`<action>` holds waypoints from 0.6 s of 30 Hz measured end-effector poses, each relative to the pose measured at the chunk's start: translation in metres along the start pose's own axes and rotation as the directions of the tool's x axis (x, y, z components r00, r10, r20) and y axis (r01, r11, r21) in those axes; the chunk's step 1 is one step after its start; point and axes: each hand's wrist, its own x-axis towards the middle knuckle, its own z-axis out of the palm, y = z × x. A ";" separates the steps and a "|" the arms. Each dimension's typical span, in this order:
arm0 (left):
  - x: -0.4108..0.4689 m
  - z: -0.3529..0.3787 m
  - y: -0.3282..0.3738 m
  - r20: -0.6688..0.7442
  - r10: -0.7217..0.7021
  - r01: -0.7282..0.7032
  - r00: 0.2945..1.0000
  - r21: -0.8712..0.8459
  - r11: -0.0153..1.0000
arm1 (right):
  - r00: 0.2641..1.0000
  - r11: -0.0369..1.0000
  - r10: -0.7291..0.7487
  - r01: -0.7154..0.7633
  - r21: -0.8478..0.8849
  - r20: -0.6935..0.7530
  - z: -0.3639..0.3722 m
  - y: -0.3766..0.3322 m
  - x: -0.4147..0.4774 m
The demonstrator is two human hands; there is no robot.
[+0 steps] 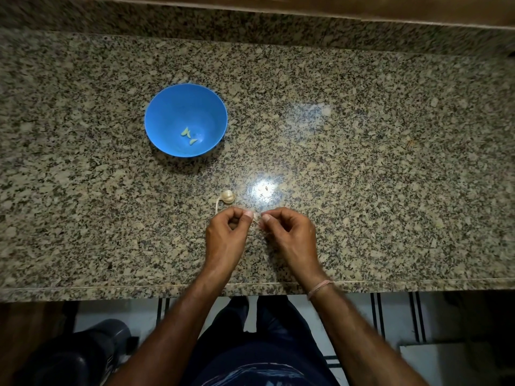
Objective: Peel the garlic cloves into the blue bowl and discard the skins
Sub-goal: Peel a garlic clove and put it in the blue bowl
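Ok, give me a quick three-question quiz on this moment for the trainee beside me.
1. True or false: the blue bowl is empty.
2. The garlic bulb lies: A) in the bowl; B) on the counter, just beyond the left hand; C) on the floor.
3. Fill in: the left hand and the right hand together pinch a small garlic ____ between their fingertips.

Key: 1. False: peeled cloves lie in it. 2. B. 3. clove.
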 end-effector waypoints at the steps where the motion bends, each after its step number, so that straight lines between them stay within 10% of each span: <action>1: 0.000 -0.001 0.000 -0.004 -0.021 0.021 1.000 -0.030 0.999 | 0.991 0.967 -0.132 0.123 -0.221 -0.026 0.000 0.003 0.000; 3: 0.000 -0.002 -0.001 -0.008 -0.056 0.055 0.998 -0.092 0.994 | 0.959 0.882 -0.282 0.255 -0.396 -0.010 0.000 0.005 0.002; 10: -0.001 -0.002 0.001 0.009 -0.050 0.050 0.999 -0.023 0.998 | 0.998 0.998 -0.034 0.037 -0.059 0.058 0.004 -0.010 0.003; 18: -0.010 -0.012 -0.009 -0.039 0.333 -0.303 0.942 0.325 0.896 | 0.996 0.996 -0.044 0.050 -0.075 0.080 0.002 -0.012 0.000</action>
